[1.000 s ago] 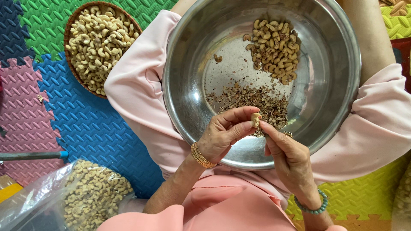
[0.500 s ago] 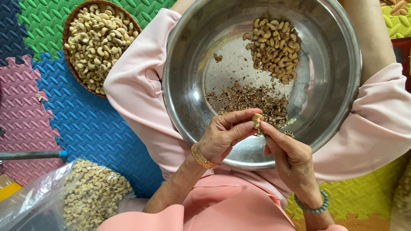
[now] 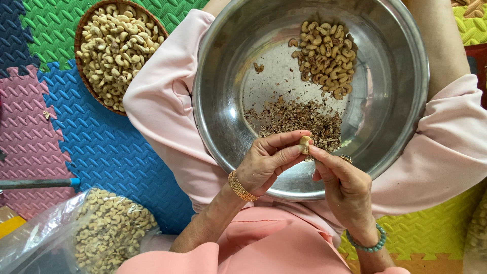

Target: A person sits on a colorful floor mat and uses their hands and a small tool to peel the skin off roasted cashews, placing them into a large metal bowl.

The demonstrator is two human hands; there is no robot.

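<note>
Far left there's a clear plastic bag [image 3: 76,233] of cashews lying on the foam mat [image 3: 101,147], and above it a woven basket [image 3: 83,76] heaped with pale peeled ones. Next, a big steel bowl [image 3: 406,101] sits on the person's lap, with a pile of nuts [image 3: 324,58] at the back and brown skin scraps [image 3: 299,119] near the front. Over the front rim, the left hand [image 3: 266,162] pinches one cashew [image 3: 305,144] at its fingertips, and the right hand [image 3: 345,185] grips that same nut from the other side.
</note>
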